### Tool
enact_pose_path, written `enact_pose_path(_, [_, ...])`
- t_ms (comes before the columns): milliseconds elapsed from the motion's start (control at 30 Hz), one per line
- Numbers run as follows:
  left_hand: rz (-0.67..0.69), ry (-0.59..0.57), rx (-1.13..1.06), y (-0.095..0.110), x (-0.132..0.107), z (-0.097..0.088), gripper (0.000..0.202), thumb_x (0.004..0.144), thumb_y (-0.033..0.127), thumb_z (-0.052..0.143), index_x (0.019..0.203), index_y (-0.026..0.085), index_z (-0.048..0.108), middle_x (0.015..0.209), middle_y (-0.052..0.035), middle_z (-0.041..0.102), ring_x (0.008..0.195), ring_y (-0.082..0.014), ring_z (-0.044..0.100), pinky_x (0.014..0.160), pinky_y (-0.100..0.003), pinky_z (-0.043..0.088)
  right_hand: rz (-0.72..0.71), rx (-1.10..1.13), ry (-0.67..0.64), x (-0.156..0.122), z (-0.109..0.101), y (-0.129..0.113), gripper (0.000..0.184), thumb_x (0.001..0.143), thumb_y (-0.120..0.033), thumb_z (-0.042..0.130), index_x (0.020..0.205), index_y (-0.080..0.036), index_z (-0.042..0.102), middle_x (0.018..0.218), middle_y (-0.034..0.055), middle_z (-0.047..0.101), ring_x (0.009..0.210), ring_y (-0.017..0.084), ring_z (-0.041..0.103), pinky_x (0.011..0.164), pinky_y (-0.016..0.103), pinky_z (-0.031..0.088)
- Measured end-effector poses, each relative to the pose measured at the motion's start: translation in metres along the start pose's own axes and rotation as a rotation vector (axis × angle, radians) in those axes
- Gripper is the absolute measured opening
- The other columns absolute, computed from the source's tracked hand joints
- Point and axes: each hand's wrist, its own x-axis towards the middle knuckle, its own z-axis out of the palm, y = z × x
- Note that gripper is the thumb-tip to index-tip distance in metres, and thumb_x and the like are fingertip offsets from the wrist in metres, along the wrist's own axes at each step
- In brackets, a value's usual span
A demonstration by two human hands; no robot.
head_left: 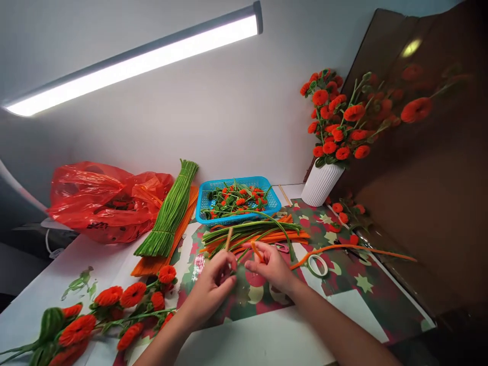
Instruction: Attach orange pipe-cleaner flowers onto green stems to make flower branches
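My left hand (216, 277) is closed with its fingers curled round a thin wooden stick (229, 239) that points up. Close beside it, my right hand (269, 264) pinches an orange pipe cleaner (256, 249), bent over near the fingertips. From behind that hand an orange pipe cleaner length (343, 247) runs off to the right; whether it is the same piece is hidden. Just beyond both hands lie loose green pipe cleaners (229, 235) and orange pipe cleaners (301, 235). A roll of pale green tape (322, 274) rests right of my right hand.
A blue basket (276, 207) of small orange flowers stands behind. At left are a green pipe cleaner bundle (168, 213), a red plastic bag (99, 198) and finished orange flowers (78, 329). A white vase (322, 185) with flowers stands back right by a brown glossy panel (427, 203).
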Motion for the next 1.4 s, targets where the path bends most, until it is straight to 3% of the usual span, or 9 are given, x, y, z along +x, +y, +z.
enact_pose_path(133, [-0.014,-0.233,-0.197,0.003,-0.005,0.008,0.010,0.076,0.025,0.057,0.078,0.018,0.050,0.074,0.0016,0.046,0.058,-0.0097,0.037,0.051,-0.022,0.030,-0.117,0.048,0.080,0.001,0.002,0.000,0.037,0.069,-0.048,0.070,0.083,-0.013,0.065,0.061,-0.0026,0.048,0.053,0.007,0.037,0.048,0.021,0.027])
enact_pose_path(233, [-0.070,-0.087,-0.244,0.002,-0.004,0.009,0.025,0.084,0.036,0.051,0.102,0.020,0.050,0.084,-0.0005,0.051,0.058,-0.0098,0.040,0.050,-0.022,0.031,-0.170,0.170,0.240,0.002,-0.010,-0.004,0.037,0.069,-0.050,0.069,0.072,-0.014,0.064,0.050,-0.0070,0.035,0.045,0.005,0.026,0.043,0.021,0.018])
enact_pose_path(333, [-0.069,-0.027,-0.075,0.000,-0.001,0.006,0.028,0.088,0.042,0.041,0.091,0.018,0.057,0.073,0.0004,0.050,0.060,-0.0113,0.041,0.053,-0.022,0.031,-0.244,0.299,0.343,0.005,-0.028,-0.008,0.036,0.066,-0.050,0.072,0.074,-0.016,0.064,0.046,-0.0098,0.025,0.042,0.004,0.019,0.042,0.021,0.017])
enact_pose_path(467, [-0.070,-0.044,-0.114,-0.006,0.001,0.009,0.035,0.087,0.046,0.043,0.072,0.017,0.054,0.062,0.0027,0.045,0.056,-0.0100,0.038,0.049,-0.021,0.030,-0.286,0.289,0.320,0.004,-0.037,-0.013,0.035,0.072,-0.048,0.067,0.088,-0.017,0.064,0.051,-0.0092,0.025,0.044,0.006,0.019,0.043,0.021,0.020])
enact_pose_path(633, [-0.174,0.132,-0.391,-0.011,0.005,0.016,0.033,0.081,0.050,0.052,0.075,0.017,0.052,0.060,0.0037,0.049,0.048,-0.0076,0.039,0.045,-0.020,0.033,-0.330,0.074,0.187,-0.008,-0.015,-0.010,0.043,0.088,-0.054,0.041,0.110,-0.021,0.058,0.061,-0.0039,0.040,0.051,0.009,0.031,0.049,0.023,0.028])
enact_pose_path(800, [-0.154,0.120,-0.398,-0.008,0.005,0.013,0.029,0.072,0.045,0.064,0.077,0.016,0.058,0.058,0.0033,0.052,0.049,-0.0088,0.044,0.048,-0.021,0.040,-0.247,-0.206,0.018,-0.016,0.004,-0.001,0.041,0.083,-0.049,0.054,0.112,-0.021,0.060,0.063,-0.0024,0.049,0.057,0.011,0.042,0.054,0.023,0.034])
enact_pose_path(933, [-0.176,0.069,-0.343,-0.008,0.001,0.015,0.030,0.072,0.044,0.065,0.085,0.017,0.060,0.057,0.0033,0.053,0.049,-0.0106,0.048,0.048,-0.023,0.042,-0.289,-0.248,0.059,-0.015,0.005,0.002,0.039,0.080,-0.047,0.060,0.106,-0.018,0.063,0.072,0.0008,0.059,0.063,0.012,0.050,0.058,0.024,0.039])
enact_pose_path(1100, [-0.155,0.038,-0.302,-0.011,-0.001,0.020,0.036,0.072,0.046,0.065,0.093,0.017,0.062,0.062,0.0015,0.057,0.054,-0.0136,0.053,0.050,-0.024,0.044,-0.328,-0.281,0.183,-0.010,0.007,0.004,0.036,0.079,-0.048,0.060,0.092,-0.015,0.067,0.063,-0.0008,0.056,0.055,0.010,0.048,0.052,0.021,0.037])
enact_pose_path(1400, [-0.258,0.188,-0.593,-0.014,0.005,0.018,0.038,0.061,0.048,0.074,0.076,0.015,0.067,0.056,0.0025,0.051,0.052,-0.0089,0.043,0.046,-0.018,0.038,-0.311,-0.402,0.130,-0.009,0.012,0.012,0.040,0.083,-0.049,0.054,0.097,-0.015,0.069,0.052,-0.0039,0.050,0.045,0.008,0.039,0.046,0.020,0.030])
